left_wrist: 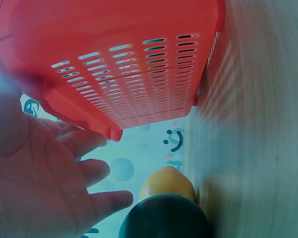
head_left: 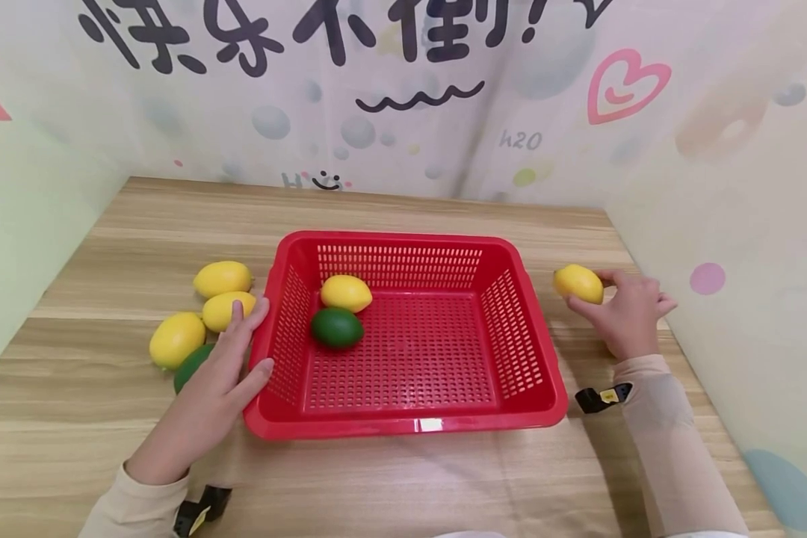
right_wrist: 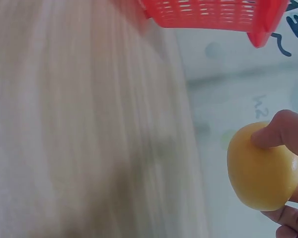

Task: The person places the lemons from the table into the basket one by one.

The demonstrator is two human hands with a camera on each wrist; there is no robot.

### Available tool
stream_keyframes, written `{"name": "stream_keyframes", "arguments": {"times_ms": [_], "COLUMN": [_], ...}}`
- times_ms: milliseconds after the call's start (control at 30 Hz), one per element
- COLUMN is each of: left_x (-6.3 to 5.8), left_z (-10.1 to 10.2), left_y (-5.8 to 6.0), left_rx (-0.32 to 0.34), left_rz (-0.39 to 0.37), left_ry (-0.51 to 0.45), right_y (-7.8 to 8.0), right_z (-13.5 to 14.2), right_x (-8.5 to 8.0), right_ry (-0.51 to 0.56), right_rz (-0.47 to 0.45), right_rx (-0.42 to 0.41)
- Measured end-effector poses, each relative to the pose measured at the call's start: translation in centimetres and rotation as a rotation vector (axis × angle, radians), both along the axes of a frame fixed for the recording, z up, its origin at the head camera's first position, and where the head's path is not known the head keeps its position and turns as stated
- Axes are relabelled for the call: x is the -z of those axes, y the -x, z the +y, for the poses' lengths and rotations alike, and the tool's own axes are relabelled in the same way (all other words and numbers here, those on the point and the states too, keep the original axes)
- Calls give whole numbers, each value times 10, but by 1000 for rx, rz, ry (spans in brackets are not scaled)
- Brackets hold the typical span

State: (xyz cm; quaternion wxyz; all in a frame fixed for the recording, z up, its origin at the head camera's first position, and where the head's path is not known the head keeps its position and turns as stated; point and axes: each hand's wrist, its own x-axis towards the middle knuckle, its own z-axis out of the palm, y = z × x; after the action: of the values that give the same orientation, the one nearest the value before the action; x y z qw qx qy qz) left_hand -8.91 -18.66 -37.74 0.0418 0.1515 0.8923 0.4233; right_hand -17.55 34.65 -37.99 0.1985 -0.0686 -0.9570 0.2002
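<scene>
On the right in the head view, my right hand (head_left: 622, 314) pinches a yellow lemon (head_left: 578, 283) between thumb and fingers. The right wrist view shows that lemon (right_wrist: 262, 167) held clear of the tabletop. My left hand (head_left: 208, 388) rests against the left rim of a red perforated plastic basket (head_left: 403, 427), its fingers mostly straight and spread in the left wrist view. Inside the basket, a yellow lemon (head_left: 346, 293) lies against a dark green lemon-shaped fruit (head_left: 337, 328), both toward the left side.
Left of the basket lie three yellow lemons (head_left: 223, 279) and a green fruit (head_left: 191, 366), partly hidden by my left hand. Behind the wooden table (head_left: 444, 478) stands a printed wall (head_left: 403, 149); side walls (head_left: 733, 224) flank it.
</scene>
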Motion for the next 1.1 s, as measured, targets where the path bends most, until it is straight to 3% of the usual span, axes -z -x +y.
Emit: {"name": "stream_keyframes", "arguments": {"times_ms": [633,1100], "left_x": [-2,-2], "left_z": [0,-1], "left_y": [0,0], "left_rx": [0,4], "left_rz": [1,2], "left_ry": [6,-4], "right_y": [-6,4], "right_z": [-9,-24], "right_x": [-36,-46], "right_ry": [34,62], "right_rz": [104,118], "right_rx": [-20,-38]}}
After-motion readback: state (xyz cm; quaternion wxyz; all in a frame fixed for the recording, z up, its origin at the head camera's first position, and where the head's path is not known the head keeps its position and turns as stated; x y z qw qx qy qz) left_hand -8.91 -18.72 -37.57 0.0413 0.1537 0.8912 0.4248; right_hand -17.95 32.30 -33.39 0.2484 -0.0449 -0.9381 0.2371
